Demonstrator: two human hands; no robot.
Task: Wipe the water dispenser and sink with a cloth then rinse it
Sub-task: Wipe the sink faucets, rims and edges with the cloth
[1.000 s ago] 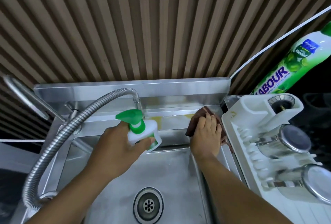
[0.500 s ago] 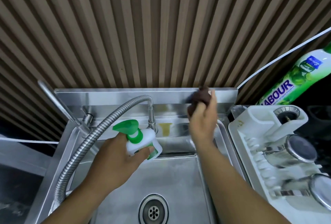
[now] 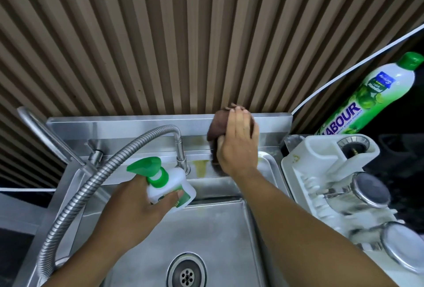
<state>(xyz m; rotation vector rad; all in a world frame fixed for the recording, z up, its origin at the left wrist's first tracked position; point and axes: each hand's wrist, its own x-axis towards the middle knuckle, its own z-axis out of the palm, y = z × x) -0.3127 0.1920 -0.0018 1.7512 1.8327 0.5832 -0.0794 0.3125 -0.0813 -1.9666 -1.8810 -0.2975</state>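
Observation:
A stainless steel sink (image 3: 220, 236) fills the lower middle, its drain (image 3: 187, 273) at the bottom. My right hand (image 3: 238, 142) presses a dark brown cloth (image 3: 218, 126) against the steel backsplash (image 3: 128, 123), right of the flexible hose faucet (image 3: 146, 140). My left hand (image 3: 135, 208) holds a white spray bottle with a green trigger head (image 3: 165, 183) over the basin's back edge. A yellowish stain (image 3: 202, 167) marks the ledge just left of the cloth.
A white dish rack (image 3: 321, 172) with steel cups (image 3: 367, 190) stands right of the sink. A green dish-soap bottle (image 3: 371, 96) leans behind it. A straight tap lever (image 3: 50, 137) angles up at the left. The slatted brown wall (image 3: 183, 34) rises behind.
My right hand lifted the cloth from the right ledge up onto the backsplash and now presses it flat near the top edge. My left hand with the bottle stayed put.

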